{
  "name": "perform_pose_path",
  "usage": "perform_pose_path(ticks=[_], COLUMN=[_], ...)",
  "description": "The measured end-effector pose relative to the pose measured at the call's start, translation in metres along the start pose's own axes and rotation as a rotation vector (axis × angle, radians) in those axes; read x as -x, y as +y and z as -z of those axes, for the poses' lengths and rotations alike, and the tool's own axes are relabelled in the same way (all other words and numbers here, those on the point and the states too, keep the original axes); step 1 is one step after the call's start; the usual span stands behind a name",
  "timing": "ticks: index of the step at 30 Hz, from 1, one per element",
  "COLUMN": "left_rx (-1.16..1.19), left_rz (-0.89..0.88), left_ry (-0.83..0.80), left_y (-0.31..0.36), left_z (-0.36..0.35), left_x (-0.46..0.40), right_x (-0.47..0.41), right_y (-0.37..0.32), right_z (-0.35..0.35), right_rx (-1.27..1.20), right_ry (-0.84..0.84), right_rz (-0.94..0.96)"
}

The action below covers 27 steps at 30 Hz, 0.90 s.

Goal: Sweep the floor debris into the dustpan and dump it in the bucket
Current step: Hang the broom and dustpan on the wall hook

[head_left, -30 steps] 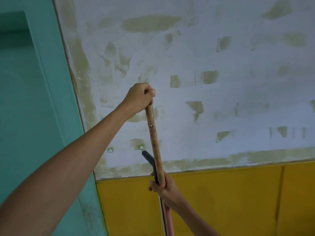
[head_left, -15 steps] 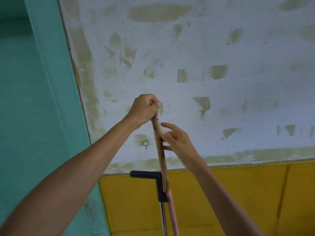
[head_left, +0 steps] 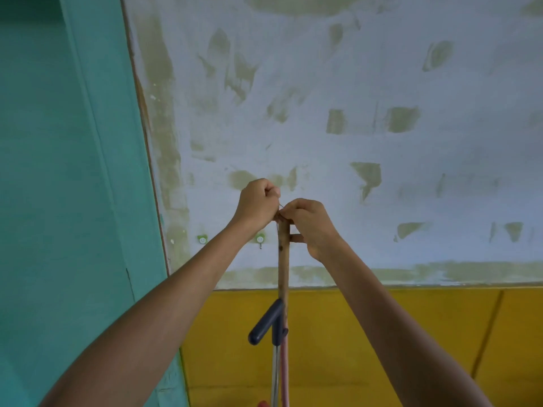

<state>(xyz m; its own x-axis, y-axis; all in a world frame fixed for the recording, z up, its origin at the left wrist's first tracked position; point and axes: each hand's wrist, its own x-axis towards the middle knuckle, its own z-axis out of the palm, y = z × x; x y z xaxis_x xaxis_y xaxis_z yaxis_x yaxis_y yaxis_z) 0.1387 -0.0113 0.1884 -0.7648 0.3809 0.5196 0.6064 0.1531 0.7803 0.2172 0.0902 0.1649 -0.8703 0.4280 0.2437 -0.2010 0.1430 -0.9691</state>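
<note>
A wooden broom handle (head_left: pixel 283 259) stands upright in front of the wall, turning pink lower down. My left hand (head_left: pixel 257 202) is closed around its top end. My right hand (head_left: pixel 307 223) pinches a thin wire or string loop at the same top end, fingers curled. Beside the broom, a metal dustpan pole with a dark blue grip (head_left: pixel 266 323) is clipped to the handle and hangs free of both hands. The broom head, the dustpan tray, the debris and the bucket are out of view.
A patchy white wall (head_left: pixel 382 142) faces me, with yellow panels (head_left: pixel 382 348) below. Two small green hooks, the left hook (head_left: pixel 202 239) and the right hook (head_left: pixel 260 239), are fixed to it just left of the handle. A teal wall or door frame (head_left: pixel 73 171) fills the left side.
My right hand left the lower handle and dustpan grip and rose to the broom's top, where it now pinches the loop. The dustpan grip dropped lower and swung around.
</note>
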Motion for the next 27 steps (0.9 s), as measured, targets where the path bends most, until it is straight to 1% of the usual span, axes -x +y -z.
perform_pose_path(ticks=[3,4,6,7,9,11,13,18,20,23,27], left_rx=[0.282,0.423,0.679,0.715,0.619,0.498,0.442,0.436,0.408,0.342,0.186], left_rz=[0.25,0.329,0.43,0.446,0.44,0.458,0.483,0.558,0.603,0.609,0.509], left_ry=[-0.003,-0.011,-0.091,-0.147,-0.209,-0.206,-0.194,-0.06,-0.009,0.039,0.065], left_y=[-0.012,-0.015,-0.024,-0.03,-0.046,-0.064,-0.091,-0.17,-0.193,-0.229,-0.271], left_z=[-0.001,0.002,0.009,0.011,0.008,0.0,-0.011,-0.041,-0.053,-0.069,-0.083], left_x=[-0.004,-0.006,-0.009,-0.012,-0.019,-0.023,-0.031,-0.054,-0.066,-0.08,-0.088], right_x=[-0.015,-0.021,-0.031,-0.036,-0.047,-0.06,-0.076,-0.123,-0.143,-0.17,-0.193], right_y=[0.012,0.015,0.026,0.033,0.051,0.069,0.088,0.153,0.178,0.212,0.245], right_z=[-0.009,-0.011,-0.014,-0.015,-0.02,-0.027,-0.032,-0.036,-0.038,-0.044,-0.056], right_rx=[-0.003,-0.031,-0.112,-0.121,-0.062,0.002,0.047,0.038,0.028,-0.013,-0.053], right_ry=[0.143,0.157,0.149,0.134,0.118,0.134,0.139,0.06,0.055,0.103,0.24], right_rz=[0.066,0.078,0.082,0.08,0.079,0.065,0.027,-0.09,-0.136,-0.207,-0.286])
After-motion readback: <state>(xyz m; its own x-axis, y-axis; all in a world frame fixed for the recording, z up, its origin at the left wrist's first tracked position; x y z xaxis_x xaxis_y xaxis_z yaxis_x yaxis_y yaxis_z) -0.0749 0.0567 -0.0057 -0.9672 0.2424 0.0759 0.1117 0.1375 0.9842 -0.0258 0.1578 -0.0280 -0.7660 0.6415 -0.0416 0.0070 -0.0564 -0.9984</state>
